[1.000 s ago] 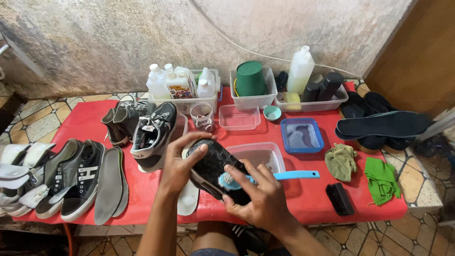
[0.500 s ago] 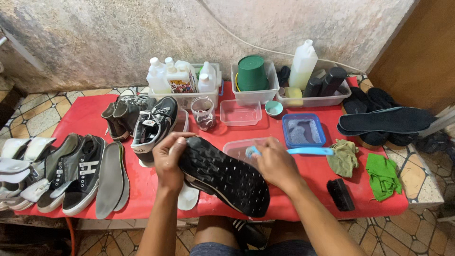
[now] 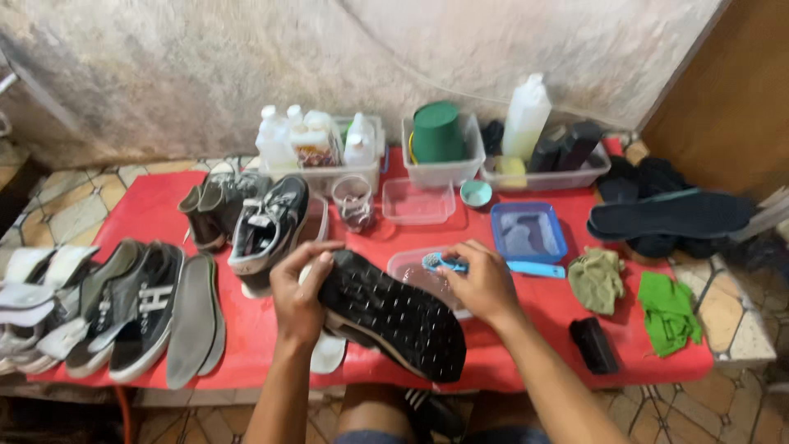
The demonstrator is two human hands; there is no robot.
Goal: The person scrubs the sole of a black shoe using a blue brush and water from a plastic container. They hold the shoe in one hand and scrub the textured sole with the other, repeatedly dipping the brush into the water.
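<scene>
The left hand holds a black shoe upside down over the red bench — its fingers are wrapped tight around the toe end, and the bumpy sole faces up. The right hand has its fingers pinched around a blue brush, with the brush head at a clear tub just behind the shoe. The heel end hangs past the bench edge with nothing under it. If the one-hand hold gets wet and slippery, the shoe could tip and fall — or bump the tub and spill it.
</scene>
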